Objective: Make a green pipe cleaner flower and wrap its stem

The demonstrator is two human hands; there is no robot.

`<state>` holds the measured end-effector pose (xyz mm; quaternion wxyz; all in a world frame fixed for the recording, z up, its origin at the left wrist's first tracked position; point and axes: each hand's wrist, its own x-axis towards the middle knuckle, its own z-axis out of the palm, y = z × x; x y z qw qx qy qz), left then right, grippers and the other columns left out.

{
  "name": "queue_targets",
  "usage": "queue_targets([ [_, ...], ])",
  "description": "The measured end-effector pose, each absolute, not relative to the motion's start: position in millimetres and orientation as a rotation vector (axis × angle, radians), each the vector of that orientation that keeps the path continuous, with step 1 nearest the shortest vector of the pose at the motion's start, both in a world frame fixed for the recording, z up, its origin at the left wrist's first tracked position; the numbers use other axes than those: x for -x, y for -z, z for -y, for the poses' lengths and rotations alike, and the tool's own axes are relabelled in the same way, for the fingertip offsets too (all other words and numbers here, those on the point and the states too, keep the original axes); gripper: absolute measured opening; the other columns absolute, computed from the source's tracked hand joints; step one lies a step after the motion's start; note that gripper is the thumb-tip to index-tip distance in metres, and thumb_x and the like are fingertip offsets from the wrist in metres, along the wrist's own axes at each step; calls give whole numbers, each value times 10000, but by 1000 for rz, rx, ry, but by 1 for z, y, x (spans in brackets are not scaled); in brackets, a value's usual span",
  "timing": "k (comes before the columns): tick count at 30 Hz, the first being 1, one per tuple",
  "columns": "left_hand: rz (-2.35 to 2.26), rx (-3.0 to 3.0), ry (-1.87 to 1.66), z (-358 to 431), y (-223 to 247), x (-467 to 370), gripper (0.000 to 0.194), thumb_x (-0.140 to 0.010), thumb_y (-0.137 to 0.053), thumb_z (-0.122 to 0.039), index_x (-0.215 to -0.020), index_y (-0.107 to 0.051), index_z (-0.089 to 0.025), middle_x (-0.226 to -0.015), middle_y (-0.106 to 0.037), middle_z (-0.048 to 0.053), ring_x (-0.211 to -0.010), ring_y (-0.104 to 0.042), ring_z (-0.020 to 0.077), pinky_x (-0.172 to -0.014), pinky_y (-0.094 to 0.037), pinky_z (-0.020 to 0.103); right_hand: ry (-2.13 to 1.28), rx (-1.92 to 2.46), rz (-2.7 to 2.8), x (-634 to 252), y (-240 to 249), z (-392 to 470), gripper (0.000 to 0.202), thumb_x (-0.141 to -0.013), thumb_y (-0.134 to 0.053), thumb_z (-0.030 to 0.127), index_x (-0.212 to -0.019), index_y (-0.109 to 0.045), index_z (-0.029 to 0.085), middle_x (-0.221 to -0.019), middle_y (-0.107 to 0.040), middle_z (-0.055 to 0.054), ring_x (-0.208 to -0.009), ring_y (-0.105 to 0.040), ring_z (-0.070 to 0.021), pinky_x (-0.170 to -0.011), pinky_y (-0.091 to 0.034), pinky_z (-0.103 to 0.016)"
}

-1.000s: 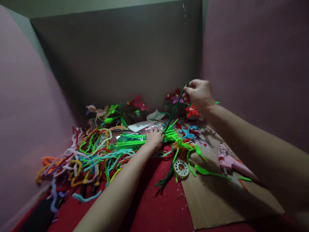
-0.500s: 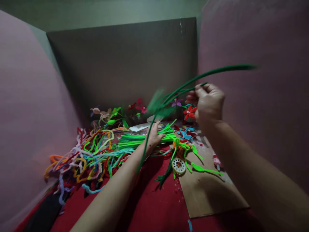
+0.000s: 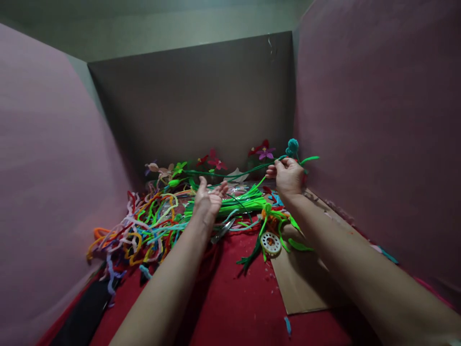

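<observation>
My right hand (image 3: pixel 291 177) pinches the dark green pipe cleaners (image 3: pixel 248 171) between thumb and fingertips; they stretch leftward across the back of the table. Below them, my left hand (image 3: pixel 209 199) is open, palm turned up and fingers spread. Whether it touches a dark green strand I cannot tell. Beside it lies a bundle of bright green pipe cleaners (image 3: pixel 245 201) in clear wrapping. Scissors (image 3: pixel 222 231), partly hidden by my left forearm, rest just under that bundle. A teal flower (image 3: pixel 293 146) shows right behind my right hand.
A tangle of many-coloured pipe cleaners (image 3: pixel 144 233) covers the left side. A white spool (image 3: pixel 271 243) sits by a cardboard sheet (image 3: pixel 302 283) on the red cloth (image 3: pixel 230 298). Pipe-cleaner flowers (image 3: pixel 265 153) line the back. A dark panel (image 3: pixel 194 110) and pinkish side walls (image 3: pixel 378 120) enclose the table.
My right hand has come down and left, with the dark green pipe cleaners now lower and nearly level. My left hand has moved left and turned palm up, off the bright green bundle.
</observation>
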<state>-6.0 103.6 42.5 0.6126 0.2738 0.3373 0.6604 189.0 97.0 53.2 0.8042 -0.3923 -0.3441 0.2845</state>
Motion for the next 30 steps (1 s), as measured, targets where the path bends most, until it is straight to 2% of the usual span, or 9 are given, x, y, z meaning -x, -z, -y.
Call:
queue_targets([
  [3,-841,-573,-1624,-120,-44,31,333,-923,-271,-360,-1161,-385,-158,-1012,-569,118,-843,-617,158,-637,-532,300,-601,795,664,-201,-55,-91,103,-805,-487,123,-729,-438,173,-512,-563,66,-403,-559,-72,-456,-525,-200],
  [6,-956,-583,-1673,-128,-41,53,337,-844,-505,-309,-1142,-507,-150,-1127,-547,91,-941,-566,197,-775,-490,404,-676,689,542,-208,-58,-80,124,-816,-469,97,-722,-432,170,-517,-579,55,-429,-579,-78,-498,-548,-222],
  [9,-1087,-662,-1681,-120,-35,59,337,-842,-509,-306,-1141,-508,-151,-1136,-543,92,-954,-561,201,-786,-486,410,-814,647,431,-207,-58,-69,154,-821,-462,73,-704,-429,168,-497,-578,50,-445,-590,-83,-519,-554,-228],
  [13,-1117,-902,-1582,-87,-25,41,397,-751,-588,-128,-1134,-489,-164,-834,-597,2,-647,-590,90,-550,-474,199,-933,666,382,-196,-48,-61,175,-819,-442,49,-685,-435,162,-468,-572,41,-419,-572,-84,-519,-559,-238],
  [16,-1073,-1098,-1253,-55,-18,17,509,-509,-738,-33,-989,-577,-89,-601,-584,-12,-442,-550,113,-376,-391,191,-1015,687,389,-181,-32,-57,194,-797,-457,32,-656,-432,163,-448,-570,40,-403,-566,-89,-502,-561,-249],
  [18,-1024,-1162,-1084,-40,-12,2,636,-439,-781,-37,-1036,-570,-95,-552,-582,-17,-382,-525,121,-341,-363,202,-1062,703,408,-171,-20,-52,196,-775,-495,35,-638,-436,162,-449,-576,36,-392,-561,-88,-472,-551,-234],
  [20,-918,-1187,-953,-31,-6,-9,682,-516,-784,-138,-1137,-502,-129,-542,-565,-37,-358,-492,99,-332,-336,189,-1100,713,440,-163,-10,-45,185,-752,-538,55,-627,-448,158,-459,-588,26,-392,-563,-87,-444,-536,-212],
  [27,-707,-966,-1113,-29,-7,-6,418,-655,-718,-277,-1040,-571,-203,-628,-526,-53,-431,-446,20,-441,-362,155,-1135,705,636,-158,3,-20,169,-664,-667,183,-684,-503,146,-516,-615,16,-387,-564,-101,-372,-500,-204],
  [30,-720,-923,-1250,-28,-14,3,307,-638,-728,-266,-898,-637,-128,-545,-477,-58,-399,-402,21,-405,-318,161,-1078,743,738,-160,2,-14,197,-654,-685,229,-701,-514,145,-512,-605,30,-384,-565,-104,-352,-489,-199],
])
